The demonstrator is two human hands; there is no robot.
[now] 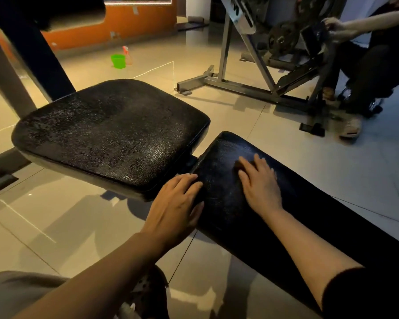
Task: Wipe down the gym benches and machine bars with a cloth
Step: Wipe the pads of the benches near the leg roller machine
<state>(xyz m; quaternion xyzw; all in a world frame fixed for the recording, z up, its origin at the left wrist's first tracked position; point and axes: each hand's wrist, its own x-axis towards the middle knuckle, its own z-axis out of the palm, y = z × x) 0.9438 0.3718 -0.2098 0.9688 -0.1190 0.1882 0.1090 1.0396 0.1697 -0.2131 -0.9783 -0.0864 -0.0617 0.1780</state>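
Note:
A black padded bench runs from the lower right toward the centre; its long back pad lies under both my hands. My right hand lies flat with straight fingers on the pad, pressing a small dark brown cloth that peeks out beyond the fingertips. At the pad's left edge my left hand rests with fingers over the rim and the thumb along the side. The wider seat pad sits just beyond, its surface speckled and shiny.
A grey steel machine frame with weight plates stands at the back right, where another person crouches with a hand on a plate. A green cup and a spray bottle stand on the tiled floor. A dark upright post rises at left.

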